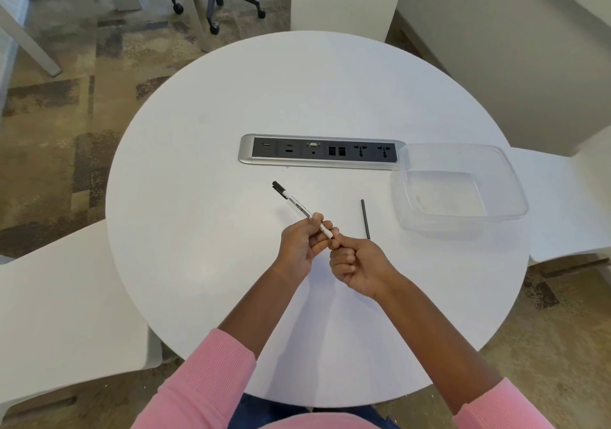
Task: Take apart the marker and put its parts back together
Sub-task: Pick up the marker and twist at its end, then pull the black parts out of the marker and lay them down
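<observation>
Disassembly is already partly done, as far as we can judge: a thin black rod (pixel 365 219), which we take for the ink core of the marker, lies alone on the round white table (pixel 205 263), just to the right of our hands and near the empty clear plastic container (pixel 509 177). We hold the marker barrel (pixel 299 205) above the table with our left hand (pixel 299 247), the fingers pinched around its near part, so that the white body points away and to the left, with a black cap or tip at the far end. Our right hand (pixel 355 268) is closed in a fist at the near end of the barrel, touching it; we cannot tell if it grips a small end plug there or only presses on the barrel, because the fingers hide that end. In our judgement the taking apart is finished or almost finished, and what is left is to slide the rod back into the barrel and to close the end again. On the barrel there is a black printed label in small letters, but it is too small and too tilted for us to read any word or brand. Beyond the marker, the silver power and data panel (pixel 322 152) in the table shows sockets only, with no writing that we can read.
</observation>
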`<state>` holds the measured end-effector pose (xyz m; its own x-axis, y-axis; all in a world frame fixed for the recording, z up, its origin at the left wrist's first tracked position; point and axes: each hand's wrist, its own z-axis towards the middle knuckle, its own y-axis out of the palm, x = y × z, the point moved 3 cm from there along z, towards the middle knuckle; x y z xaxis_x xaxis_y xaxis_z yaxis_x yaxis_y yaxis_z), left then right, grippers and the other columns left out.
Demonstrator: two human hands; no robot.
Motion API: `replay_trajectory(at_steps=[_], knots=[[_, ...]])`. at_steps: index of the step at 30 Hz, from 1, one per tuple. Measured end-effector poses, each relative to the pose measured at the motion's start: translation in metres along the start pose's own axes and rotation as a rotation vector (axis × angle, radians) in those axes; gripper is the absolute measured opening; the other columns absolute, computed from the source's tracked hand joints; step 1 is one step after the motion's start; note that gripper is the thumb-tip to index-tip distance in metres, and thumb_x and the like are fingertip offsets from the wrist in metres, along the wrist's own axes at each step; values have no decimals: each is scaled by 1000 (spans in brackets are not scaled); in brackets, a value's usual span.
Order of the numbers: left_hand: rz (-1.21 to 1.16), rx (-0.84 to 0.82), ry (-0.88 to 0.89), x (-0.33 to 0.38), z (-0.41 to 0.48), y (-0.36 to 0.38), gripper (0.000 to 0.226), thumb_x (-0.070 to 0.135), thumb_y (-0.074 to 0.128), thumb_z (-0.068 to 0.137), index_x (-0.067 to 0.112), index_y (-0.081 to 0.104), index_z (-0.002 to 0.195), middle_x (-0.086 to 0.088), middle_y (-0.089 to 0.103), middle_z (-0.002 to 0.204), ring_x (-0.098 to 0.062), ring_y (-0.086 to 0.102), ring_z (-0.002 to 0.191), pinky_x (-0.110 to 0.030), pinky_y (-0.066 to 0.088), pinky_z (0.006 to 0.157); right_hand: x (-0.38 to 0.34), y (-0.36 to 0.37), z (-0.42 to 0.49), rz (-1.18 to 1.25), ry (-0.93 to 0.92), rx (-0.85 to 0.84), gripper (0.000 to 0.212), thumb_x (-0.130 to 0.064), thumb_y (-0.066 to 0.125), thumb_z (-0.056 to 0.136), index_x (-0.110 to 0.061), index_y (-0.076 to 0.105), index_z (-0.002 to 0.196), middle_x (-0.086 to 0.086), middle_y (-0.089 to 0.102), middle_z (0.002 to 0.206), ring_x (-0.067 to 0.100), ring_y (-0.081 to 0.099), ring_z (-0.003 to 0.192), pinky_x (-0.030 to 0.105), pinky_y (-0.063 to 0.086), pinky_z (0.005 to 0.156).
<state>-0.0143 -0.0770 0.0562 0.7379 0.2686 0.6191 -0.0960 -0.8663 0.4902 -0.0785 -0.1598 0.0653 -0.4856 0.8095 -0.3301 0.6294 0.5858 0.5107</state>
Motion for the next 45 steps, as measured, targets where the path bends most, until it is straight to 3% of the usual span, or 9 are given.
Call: replay_trajectory(at_steps=[5,11,14,19,25,30,33,37,45], knots=[[-30,12,-32,0,0,1,22,8,49,94,2,58,75,-1,65,52,-13,67,52,-21,57,53,5,6,0,408,143,-131,33,-9,38,91,-3,59,66,0,43,41,6,32,24,13,22,23],[-24,3,-55,-3,0,9,21,11,50,93,4,58,75,0,64,51,-12,67,52,-20,56,53,1,3,-8,460,136,-144,31,-9,34,90,-5,53,66,1,42,35,6,31,22,12,21,23],[-8,11,-47,-5,0,10,23,11,50,94,4,58,73,0,65,52,-12,64,49,-20,54,50,-3,-3,-12,16,-58,25,32,-19,38,95,-11,55,70,-5,40,35,4,31,26,12,24,26],[-41,41,-24,-2,1,9,22,10,50,94,5,57,74,-2,66,54,-12,65,49,-19,54,49,-6,3,-19,-1315,-746,401,24,-24,42,95,-8,60,95,-1,56,68,19,51,64,27,37,60],[-18,69,-24,-5,2,9,20,11,51,93,6,58,75,1,67,52,-8,62,45,-17,54,50,-5,5,-9,-1730,-923,541,30,-22,33,98,-4,53,110,15,63,99,30,59,85,29,35,61],[-60,119,-53,-11,6,-1,22,10,51,93,5,59,74,1,64,49,-9,64,46,-18,55,50,-5,5,-8,-1490,-817,362,30,-20,36,97,-5,59,85,9,61,72,25,53,68,31,37,60],[-74,133,-80,-17,6,-1,24,7,49,93,4,57,71,-1,62,46,-10,65,46,-18,55,49,-5,-1,-4,-1050,-566,309,38,-14,46,93,-11,46,54,-2,43,45,12,43,42,23,34,45],[-246,206,19,11,17,-25,27,3,42,95,5,49,70,-5,57,47,-9,59,38,-22,56,48,5,-13,-13,-350,-135,79,37,-17,42,94,-12,42,58,-10,38,32,2,32,29,11,21,29],[-169,142,19,12,14,-20,25,9,46,95,6,53,71,1,59,45,-11,61,44,-24,58,60,-2,-36,-3,-566,-235,193,39,-24,41,96,-11,54,61,-3,42,45,8,45,41,13,32,37]])
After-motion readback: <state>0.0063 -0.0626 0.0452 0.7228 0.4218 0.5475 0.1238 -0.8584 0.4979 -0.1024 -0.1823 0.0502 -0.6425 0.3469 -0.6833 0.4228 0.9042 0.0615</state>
